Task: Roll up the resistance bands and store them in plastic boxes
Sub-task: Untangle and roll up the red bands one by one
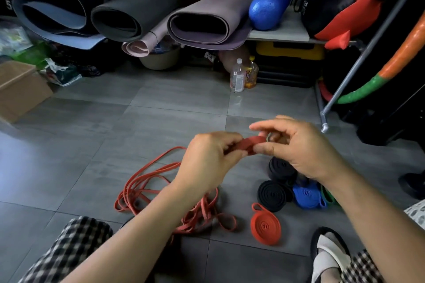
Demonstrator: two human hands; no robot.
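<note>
Up above the loose red band pile, left hand and right hand both pinched a red band; rolled red coil just right of pile.

Open floor far left; tangled red bands, rolled coils underneath.

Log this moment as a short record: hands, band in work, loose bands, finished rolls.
left hand: pinches the red band
right hand: pinches the same band's other side
loose red bands: tangled on the floor, left
rolled red band: flat on floor, nearest
rolled black bands: at least two, behind it
rolled blue band: right of the black ones
</note>
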